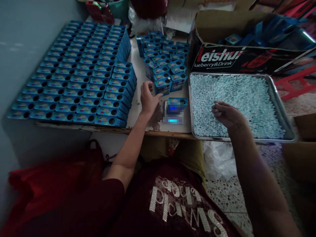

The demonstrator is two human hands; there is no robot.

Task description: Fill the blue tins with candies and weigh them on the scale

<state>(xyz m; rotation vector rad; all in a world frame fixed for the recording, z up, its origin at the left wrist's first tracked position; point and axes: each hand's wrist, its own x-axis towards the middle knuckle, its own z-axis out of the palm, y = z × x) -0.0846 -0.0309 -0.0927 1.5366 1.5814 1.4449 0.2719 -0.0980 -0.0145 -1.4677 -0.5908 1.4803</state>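
My left hand [148, 100] is at the near-left corner of a small blue box [163, 86] at the front of a loose group. Its thumb lies along the box's lower front, with the curved fingers apart at its left side. Another blue box [181, 101] is by a small device with a lit display [173, 113], partly blurred out. My right hand [228, 113] is over a metal tray [292, 131] of pale blue tablets [237, 89]. Its thumb and fingertips are pinched together; what they hold is too small to make out.
Rows of blue boxes [74, 72] fill the table's left side. Behind the tray stands a black printed carton [222, 59] containing blue packaging. A red pot-like object [149, 8] and plastic wrap [138, 21] are at the back. A red bag [56, 177] lies below left.
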